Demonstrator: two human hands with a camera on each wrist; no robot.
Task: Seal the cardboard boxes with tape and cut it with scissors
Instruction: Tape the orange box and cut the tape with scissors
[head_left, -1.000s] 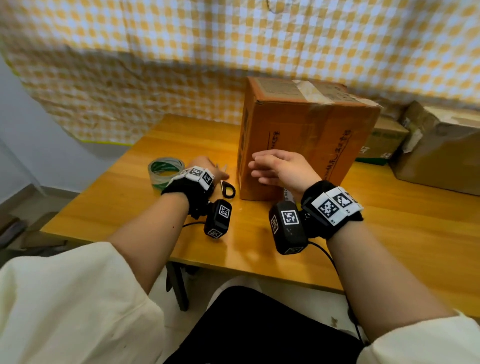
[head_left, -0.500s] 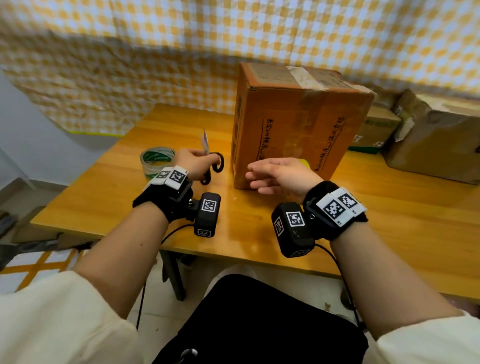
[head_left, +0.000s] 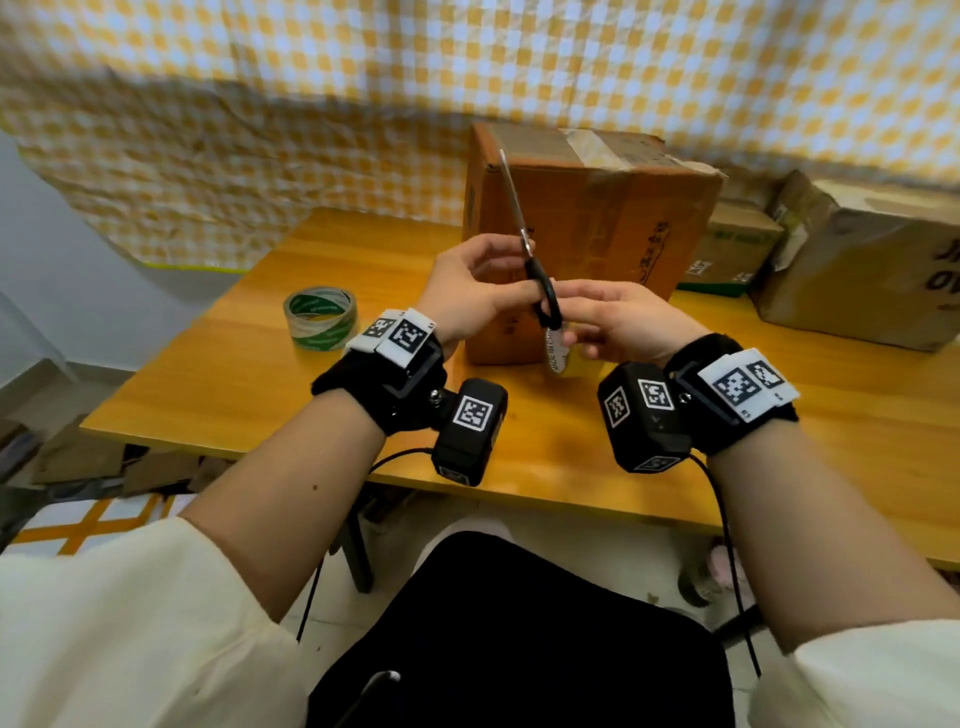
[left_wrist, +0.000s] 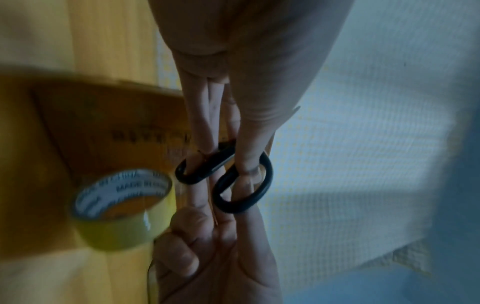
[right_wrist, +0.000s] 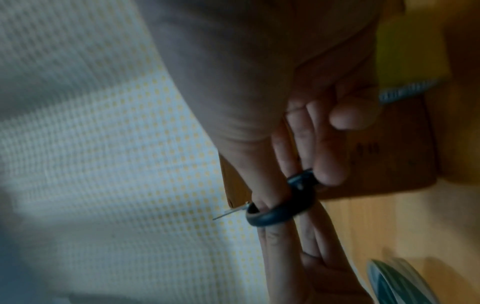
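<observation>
Both hands meet on the scissors above the near part of the table. The left hand pinches them just above the black handle loops, thumb and fingers curled around the shank, so the closed blades stand upright and lean slightly left. The right hand reaches in from the other side, its fingers threaded through the loops; a second tape roll hangs under this hand, but how it is held is unclear. To the left, a green-cored tape roll lies flat on the table. Behind the hands stands the tall cardboard box, old tape across its top. Further right, more boxes sit against the checked cloth.
</observation>
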